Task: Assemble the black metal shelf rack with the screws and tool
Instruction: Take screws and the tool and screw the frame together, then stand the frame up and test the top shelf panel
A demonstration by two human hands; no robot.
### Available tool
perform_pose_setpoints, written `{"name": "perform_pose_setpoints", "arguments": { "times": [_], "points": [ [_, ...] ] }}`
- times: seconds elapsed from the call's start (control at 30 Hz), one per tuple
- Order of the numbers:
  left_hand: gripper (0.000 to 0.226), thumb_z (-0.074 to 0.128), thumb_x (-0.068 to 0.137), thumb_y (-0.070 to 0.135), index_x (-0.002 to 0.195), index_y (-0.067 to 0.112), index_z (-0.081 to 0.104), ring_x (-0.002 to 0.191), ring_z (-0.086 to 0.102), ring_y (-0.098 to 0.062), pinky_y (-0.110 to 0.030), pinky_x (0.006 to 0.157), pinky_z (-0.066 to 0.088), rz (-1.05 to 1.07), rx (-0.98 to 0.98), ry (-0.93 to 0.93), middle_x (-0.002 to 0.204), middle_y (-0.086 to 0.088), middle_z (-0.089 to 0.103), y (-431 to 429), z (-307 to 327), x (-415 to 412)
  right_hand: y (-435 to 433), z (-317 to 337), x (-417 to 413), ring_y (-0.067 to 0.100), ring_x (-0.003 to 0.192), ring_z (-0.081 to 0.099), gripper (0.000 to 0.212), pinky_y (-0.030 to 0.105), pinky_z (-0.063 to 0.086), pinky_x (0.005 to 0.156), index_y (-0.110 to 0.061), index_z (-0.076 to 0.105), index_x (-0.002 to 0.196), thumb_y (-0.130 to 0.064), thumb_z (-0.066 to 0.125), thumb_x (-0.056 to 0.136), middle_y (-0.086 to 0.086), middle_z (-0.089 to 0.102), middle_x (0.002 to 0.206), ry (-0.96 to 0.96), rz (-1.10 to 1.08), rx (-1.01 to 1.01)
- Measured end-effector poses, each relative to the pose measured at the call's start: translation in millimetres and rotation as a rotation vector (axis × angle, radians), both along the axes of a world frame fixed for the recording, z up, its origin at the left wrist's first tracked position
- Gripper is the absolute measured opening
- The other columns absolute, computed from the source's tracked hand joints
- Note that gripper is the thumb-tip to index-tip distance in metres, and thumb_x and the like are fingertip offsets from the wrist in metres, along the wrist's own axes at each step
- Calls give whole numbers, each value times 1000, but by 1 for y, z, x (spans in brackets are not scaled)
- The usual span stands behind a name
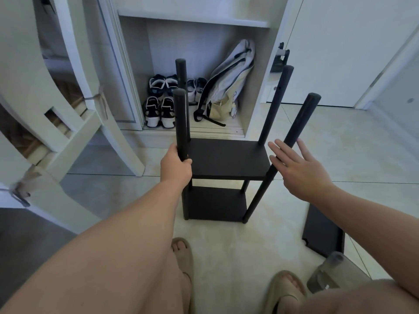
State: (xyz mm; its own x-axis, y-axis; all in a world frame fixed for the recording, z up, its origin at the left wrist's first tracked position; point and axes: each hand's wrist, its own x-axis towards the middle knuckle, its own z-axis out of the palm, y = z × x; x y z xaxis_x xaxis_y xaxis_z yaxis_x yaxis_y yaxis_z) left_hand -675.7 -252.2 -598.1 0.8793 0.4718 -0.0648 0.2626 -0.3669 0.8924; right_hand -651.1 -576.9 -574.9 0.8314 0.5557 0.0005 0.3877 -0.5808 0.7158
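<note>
White chair frames (56, 123) crowd the nine o'clock side; close enough that a swung post could knock them.

Left hand (175, 165), fingers wrapped round the near-left post (181, 123) low down, just above the upper shelf (229, 158); this grip looks like the only thing steadying the rack.

Black metal shelf rack (217, 177) stands on the tile floor (317, 137) at centre, twelve o'clock from the sandalled feet; two shelves fitted, lower shelf (214, 206) beneath; four posts rise bare above, no top shelf on.

Near-right post (294, 123) leans out toward one o'clock more than the others; partly lens, perhaps also a loose joint; cannot tell if screws are in.

Right hand (299, 168), fingers spread and released, palm beside that post, gripping nothing.

Loose black panel (322, 232) lies on the floor at four o'clock, grey bottle (333, 273) just below it.

Risks: a slack post spreads, so the panel's holes miss; one-handed hold lets the rack tip toward the wardrobe; a step back lands on panel or bottle; no tool or screws in view.
</note>
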Motion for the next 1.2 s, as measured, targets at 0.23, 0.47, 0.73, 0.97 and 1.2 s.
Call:
{"name": "perform_pose_setpoints", "arguments": {
  "times": [0.23,0.47,0.73,0.97,1.2],
  "points": [
    [26,59,99,20,125,17,55,101,59,-23,-37,86,52,9,40,67,110,-1,60,-7,12,-17,-16,9,-25,30,149,-33,71,59,-13,122,-16,10,164,-37,38,102,12,-27,165,110,-76,22],
    [63,52,100,45,148,9,34,111,55,-32,-34,75,43,-74,-6,550,144,-15,48,-26,25,-40,-30,19,-57,33,149,-32,77,59,-10,123,-23,4,164,-49,42,101,8,-35,160,175,-156,163],
    [75,46,94,65,154,20,35,142,38,-31,-46,116,32,-673,343,617,156,-6,39,-84,15,-53,-81,15,-88,33,153,-25,79,57,-5,124,-27,-14,161,-64,25,102,4,-28,166,249,-428,284],
    [79,44,91,69,156,31,23,153,7,-24,-49,121,19,-972,669,303,166,3,16,-188,-35,-61,-164,-19,-105,28,154,-22,78,56,-4,124,-30,-11,161,-63,27,102,-2,-23,168,303,-659,350],
    [77,39,92,70,157,35,17,154,0,-25,-50,123,12,-1129,702,319,168,3,7,-300,-131,-42,-235,-98,-90,28,154,-23,77,56,-3,125,-30,-17,160,-61,24,103,-4,-22,168,401,-841,458]
  ]
}}
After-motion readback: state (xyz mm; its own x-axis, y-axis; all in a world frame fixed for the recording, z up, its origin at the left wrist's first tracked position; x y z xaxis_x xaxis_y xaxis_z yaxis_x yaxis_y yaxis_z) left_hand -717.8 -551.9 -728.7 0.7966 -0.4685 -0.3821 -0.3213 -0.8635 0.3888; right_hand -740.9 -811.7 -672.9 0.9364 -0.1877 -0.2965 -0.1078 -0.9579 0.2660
